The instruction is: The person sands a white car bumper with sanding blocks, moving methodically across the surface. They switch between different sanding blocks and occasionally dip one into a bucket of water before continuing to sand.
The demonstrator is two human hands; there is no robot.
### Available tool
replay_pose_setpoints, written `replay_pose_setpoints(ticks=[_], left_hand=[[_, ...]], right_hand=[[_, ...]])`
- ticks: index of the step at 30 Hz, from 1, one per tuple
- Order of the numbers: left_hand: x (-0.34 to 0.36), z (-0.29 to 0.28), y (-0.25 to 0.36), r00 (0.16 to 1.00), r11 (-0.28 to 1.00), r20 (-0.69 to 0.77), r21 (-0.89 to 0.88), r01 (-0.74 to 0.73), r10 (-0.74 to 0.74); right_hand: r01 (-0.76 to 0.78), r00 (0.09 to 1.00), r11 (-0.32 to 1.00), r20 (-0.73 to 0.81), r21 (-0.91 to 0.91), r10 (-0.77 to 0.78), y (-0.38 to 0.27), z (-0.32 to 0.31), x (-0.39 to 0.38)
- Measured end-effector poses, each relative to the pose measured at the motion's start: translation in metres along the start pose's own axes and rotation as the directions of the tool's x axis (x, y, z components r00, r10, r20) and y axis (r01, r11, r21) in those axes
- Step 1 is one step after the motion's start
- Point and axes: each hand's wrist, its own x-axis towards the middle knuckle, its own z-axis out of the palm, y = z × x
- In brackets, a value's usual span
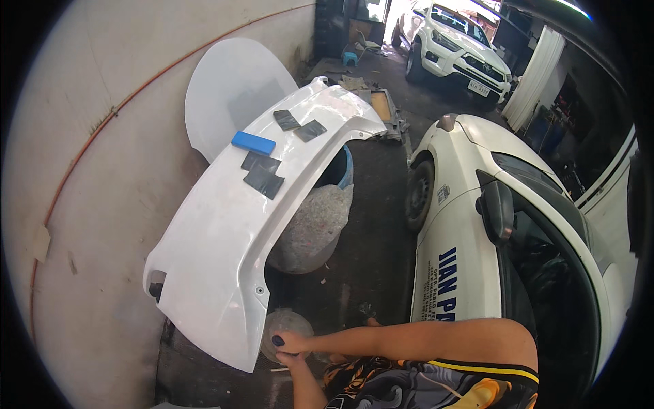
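Note:
My hands meet low in the head view, above a round, pale, see-through tub [286,319] beside the near corner of a white car bumper [225,232]. My right hand [294,341], its arm reaching in from the right, is closed around a small dark rounded thing [277,340]; only its end shows, and its kind is unclear. Just below, my left hand [294,358] presses against the right, its fingers curled and partly hidden. On the bumper lie a blue sanding block [253,142] and several dark grey sheets, like sandpaper [264,183].
A plastic-covered drum [317,221] stands under the bumper. Behind it, a white rounded panel [228,88] leans at the wall. On my right is a white car [449,252] with a dark side mirror [497,211]. Farther off are a white pickup [456,51] and a blue stool [350,58].

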Motion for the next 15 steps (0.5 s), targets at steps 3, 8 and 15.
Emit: replay_pose_setpoints(ticks=[3,8,15], left_hand=[[-0.016,0.035,-0.014,0.994,0.713,-0.006,-0.697,0.075,-0.111],[-0.006,0.085,-0.071,0.980,-0.282,0.041,-0.955,0.095,0.194],[0.064,0.058,-0.170,0.696,0.169,0.370,-0.925,0.341,0.615]], right_hand=[[-0.144,0.986,0.977,0.108,0.158,0.128,-0.006,-0.010,0.008],[-0.266,0.962,0.872,0.165,0.411,0.216,-0.016,-0.054,0.010],[-0.323,0.943,0.584,0.202,0.745,0.264,-0.021,-0.155,-0.006]])
